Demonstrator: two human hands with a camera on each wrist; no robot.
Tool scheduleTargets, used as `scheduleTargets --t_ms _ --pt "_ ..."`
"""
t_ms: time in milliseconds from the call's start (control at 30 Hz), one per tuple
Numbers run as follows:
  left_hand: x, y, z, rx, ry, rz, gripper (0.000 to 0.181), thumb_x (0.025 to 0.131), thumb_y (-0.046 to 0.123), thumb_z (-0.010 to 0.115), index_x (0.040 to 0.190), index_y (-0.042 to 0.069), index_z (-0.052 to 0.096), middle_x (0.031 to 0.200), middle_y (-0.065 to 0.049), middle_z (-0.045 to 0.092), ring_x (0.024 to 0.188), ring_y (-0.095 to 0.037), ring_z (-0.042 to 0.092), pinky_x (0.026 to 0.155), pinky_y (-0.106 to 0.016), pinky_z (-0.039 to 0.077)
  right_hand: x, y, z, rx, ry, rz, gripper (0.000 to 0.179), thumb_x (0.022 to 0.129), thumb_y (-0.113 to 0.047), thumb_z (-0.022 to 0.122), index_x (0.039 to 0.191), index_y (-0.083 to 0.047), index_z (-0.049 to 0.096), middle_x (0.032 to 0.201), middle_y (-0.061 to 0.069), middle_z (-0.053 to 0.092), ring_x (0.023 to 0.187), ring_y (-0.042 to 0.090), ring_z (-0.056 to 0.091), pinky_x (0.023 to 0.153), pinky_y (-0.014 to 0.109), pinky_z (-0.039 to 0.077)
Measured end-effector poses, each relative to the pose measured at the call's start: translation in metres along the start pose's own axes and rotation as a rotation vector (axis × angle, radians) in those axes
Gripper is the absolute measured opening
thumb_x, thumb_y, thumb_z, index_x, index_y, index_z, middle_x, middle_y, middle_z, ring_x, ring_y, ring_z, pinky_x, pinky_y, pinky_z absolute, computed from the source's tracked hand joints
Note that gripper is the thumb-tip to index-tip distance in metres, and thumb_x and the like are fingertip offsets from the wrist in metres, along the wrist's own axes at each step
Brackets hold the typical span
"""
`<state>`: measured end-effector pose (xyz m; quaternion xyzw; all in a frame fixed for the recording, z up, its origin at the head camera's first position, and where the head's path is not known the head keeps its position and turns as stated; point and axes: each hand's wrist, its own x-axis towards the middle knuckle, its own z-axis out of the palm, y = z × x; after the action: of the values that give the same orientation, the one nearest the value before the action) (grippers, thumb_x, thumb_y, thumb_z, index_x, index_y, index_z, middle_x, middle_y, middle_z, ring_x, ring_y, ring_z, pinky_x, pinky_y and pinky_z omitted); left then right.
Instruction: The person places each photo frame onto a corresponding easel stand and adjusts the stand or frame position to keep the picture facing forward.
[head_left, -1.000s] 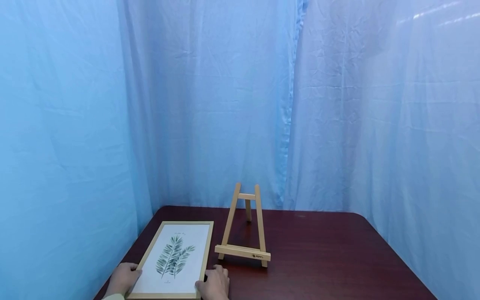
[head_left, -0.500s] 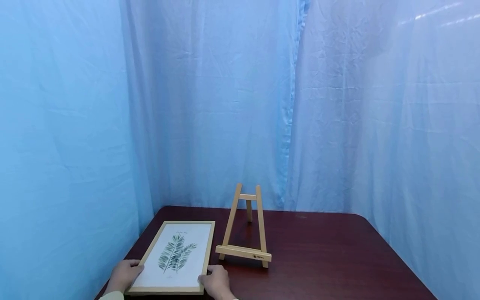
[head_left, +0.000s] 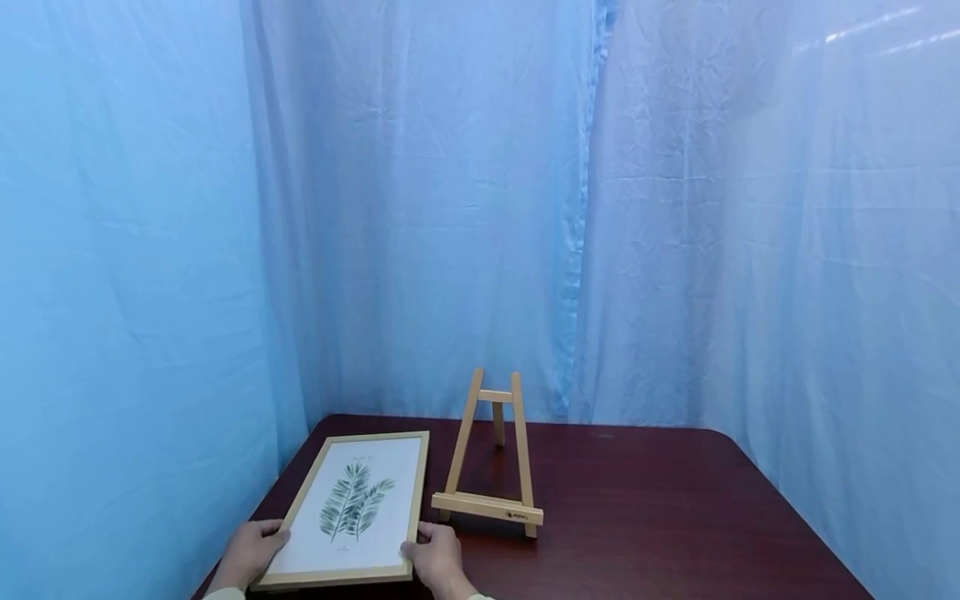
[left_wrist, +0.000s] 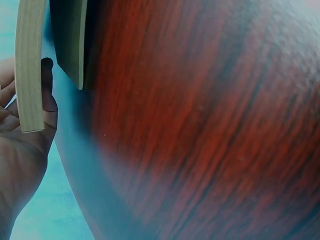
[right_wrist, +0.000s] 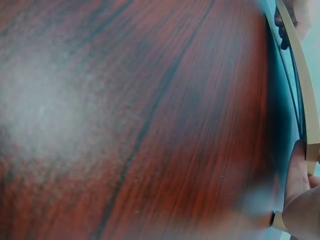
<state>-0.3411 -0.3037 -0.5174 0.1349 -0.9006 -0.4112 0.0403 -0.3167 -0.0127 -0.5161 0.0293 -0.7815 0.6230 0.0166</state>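
Note:
A picture frame [head_left: 352,508] with a pale wood border and green fern leaves on white lies face up at the table's left, slightly tilted and its right side raised off the surface. My left hand [head_left: 251,552] grips its left edge near the front corner, and my right hand [head_left: 438,557] grips the right edge, thumb on top. In the left wrist view the wooden border [left_wrist: 31,70] stands in the left hand [left_wrist: 25,155]. The right wrist view has the border [right_wrist: 302,75] at its right margin, with the right hand [right_wrist: 305,205] on it. Fingers under the frame are mostly hidden.
A small wooden easel [head_left: 487,502] stands just right of the frame, its ledge toward me. Both are on a dark red-brown table [head_left: 645,517] with rounded far corners. Blue curtains [head_left: 450,208] hang behind and at both sides.
The frame has risen a little and shifted slightly right and away, and its right side now sits higher. Both hands moved with it, gripping throughout. The easel stays put.

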Motion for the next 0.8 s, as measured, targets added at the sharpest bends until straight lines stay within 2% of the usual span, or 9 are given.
scheduleTargets --t_ms 167,433,633,800 --pt "0.001 0.005 -0.002 -0.047 0.015 0.015 0.044 0.097 0.006 0.056 0.127 -0.025 0.047 0.128 -0.039 0.052 0.117 -0.055 0.048 0.097 -0.063 0.041 0.003 -0.005 -0.001 0.000 0.026 -0.028 0.039 0.081 0.000 0.073 0.117 0.013 0.066 0.088 0.004 0.070 0.078 0.011 0.064 0.067 0.029 0.055" --pt "0.003 0.018 -0.004 -0.091 0.037 -0.024 0.047 0.100 0.009 0.053 0.134 -0.022 0.043 0.139 -0.040 0.040 0.126 -0.056 0.038 0.104 -0.065 0.032 0.011 -0.008 -0.005 0.020 0.038 -0.051 0.039 0.083 0.003 0.071 0.121 0.012 0.065 0.091 0.004 0.069 0.083 0.013 0.063 0.070 0.030 0.055" --pt "0.005 0.024 -0.002 -0.155 0.082 -0.043 0.047 0.100 0.008 0.053 0.137 -0.020 0.041 0.140 -0.040 0.038 0.126 -0.055 0.039 0.104 -0.064 0.032 0.012 -0.006 -0.007 0.036 0.047 -0.087 0.042 0.082 0.005 0.069 0.122 0.015 0.062 0.102 0.014 0.070 0.096 0.022 0.064 0.079 0.034 0.056" --pt "0.006 0.029 -0.003 -0.181 0.108 -0.045 0.048 0.100 0.007 0.054 0.139 -0.017 0.040 0.141 -0.040 0.038 0.126 -0.054 0.039 0.104 -0.064 0.032 0.012 -0.007 -0.009 0.089 0.041 -0.093 0.046 0.081 0.007 0.068 0.125 0.017 0.058 0.102 0.013 0.070 0.098 0.024 0.065 0.080 0.034 0.055"
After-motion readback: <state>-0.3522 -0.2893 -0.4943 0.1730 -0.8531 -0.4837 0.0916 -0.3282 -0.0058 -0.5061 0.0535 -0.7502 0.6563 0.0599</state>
